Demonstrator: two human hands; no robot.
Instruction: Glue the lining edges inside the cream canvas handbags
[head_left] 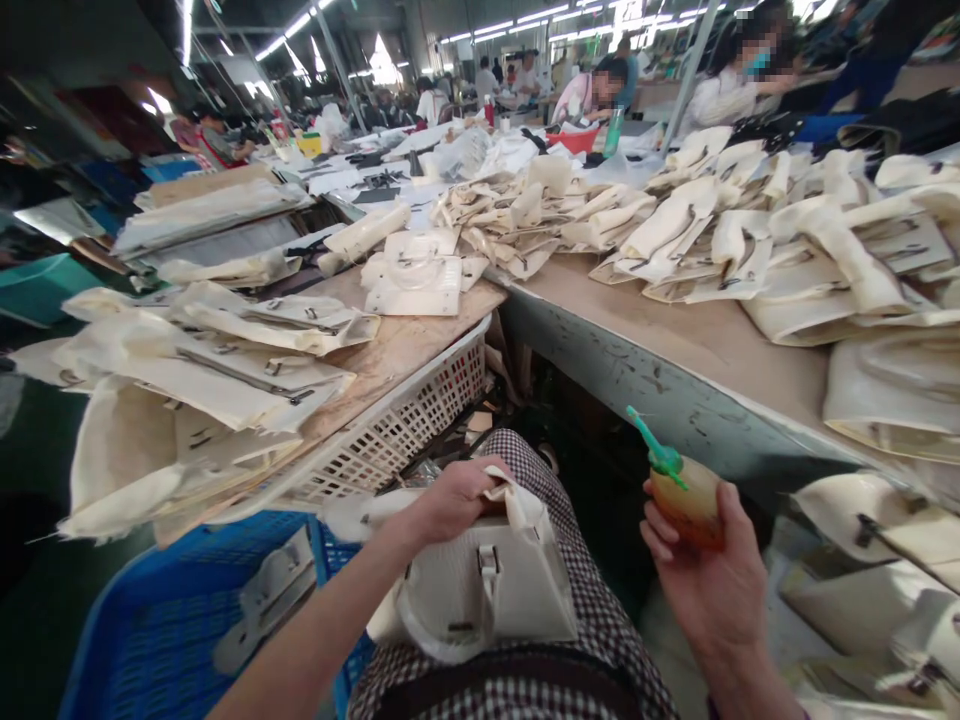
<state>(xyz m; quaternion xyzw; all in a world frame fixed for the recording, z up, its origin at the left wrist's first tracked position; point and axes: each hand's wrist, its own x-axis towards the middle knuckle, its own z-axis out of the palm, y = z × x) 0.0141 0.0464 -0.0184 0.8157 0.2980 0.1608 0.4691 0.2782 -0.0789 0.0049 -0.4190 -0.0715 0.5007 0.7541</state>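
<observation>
A cream leather bag with a metal clasp rests on my lap, over checked trousers. My left hand is closed on the bag's top edge, fingers curled over the folded flap. My right hand is wrapped round a small orange glue bottle with a green nozzle pointing up and left. The bottle is held to the right of the bag, apart from it.
A blue crate and a white plastic basket stand at my left. Wooden tables ahead and right carry piles of cream bag pieces. More pieces lie at the right. Other people work at the far tables.
</observation>
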